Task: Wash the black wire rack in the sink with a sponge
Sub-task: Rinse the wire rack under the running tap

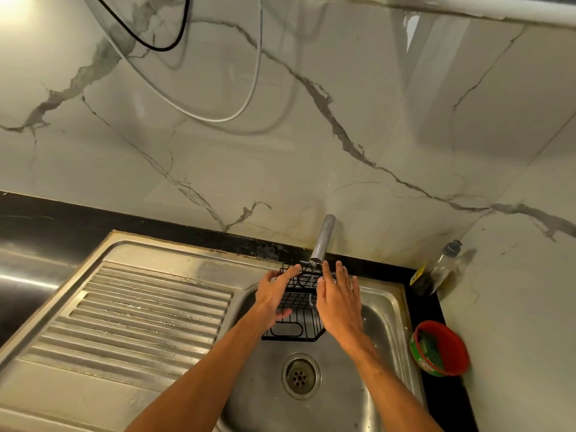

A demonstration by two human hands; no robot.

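— Where's the black wire rack?
— Over the sink basin, under the tap.
— And the hands?
— Left hand grips its side; right hand lies flat and spread against it.

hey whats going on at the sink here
A person is rinsing a black wire rack under the tap, over the steel sink. The left hand grips the rack's left side, holding it up under a thin stream of water. The right hand is open with fingers spread at the rack's right side; whether it touches the rack cannot be told. No sponge is in either hand. A red tub with something green inside sits at the sink's right edge, beside a bottle.
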